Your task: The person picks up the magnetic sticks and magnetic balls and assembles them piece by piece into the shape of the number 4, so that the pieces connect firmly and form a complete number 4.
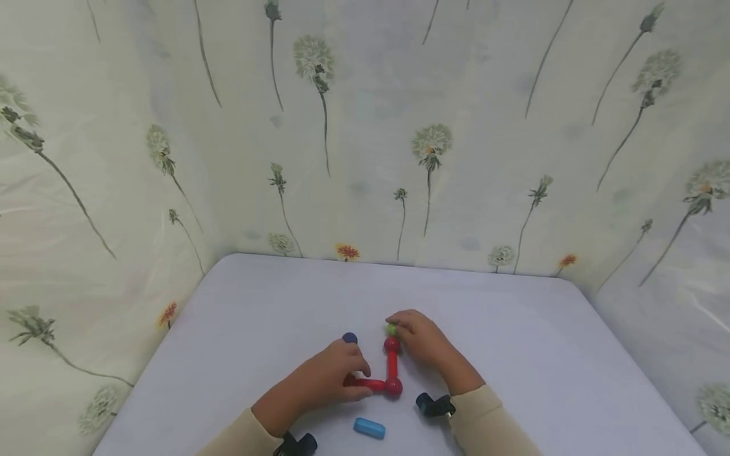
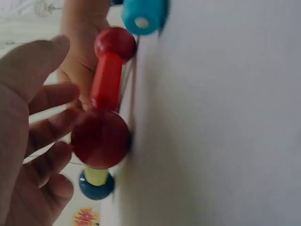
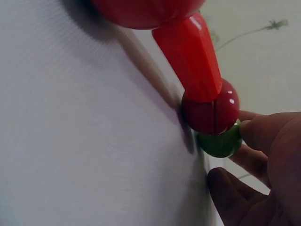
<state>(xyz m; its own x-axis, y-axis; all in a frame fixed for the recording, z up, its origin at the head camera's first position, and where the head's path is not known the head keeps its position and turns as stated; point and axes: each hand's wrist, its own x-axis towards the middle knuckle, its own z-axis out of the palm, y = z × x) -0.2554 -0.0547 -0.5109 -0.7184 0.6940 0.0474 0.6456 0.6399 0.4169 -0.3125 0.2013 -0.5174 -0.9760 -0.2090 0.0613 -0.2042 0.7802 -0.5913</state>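
Note:
A frame of red rods with a red corner ball (image 1: 393, 387) lies on the white table. My left hand (image 1: 333, 373) curves loosely around its left end; in the left wrist view its fingertips are right at a red ball (image 2: 101, 139), with the thumb apart. Beyond that ball, a yellow rod (image 2: 96, 176) leads to a dark blue ball (image 1: 350, 337). My right hand (image 1: 422, 339) pinches a green ball (image 1: 391, 330) between thumb and fingers, against the far red ball (image 1: 391, 345). Its fingers partly hide the green ball.
A light blue rod (image 1: 369, 428) lies near me on the white table (image 1: 513, 329), between the forearms. Dark wrist cameras (image 1: 435, 405) jut inward from both sleeves. A dandelion-print cloth (image 1: 371, 114) hangs behind the table and at both sides.

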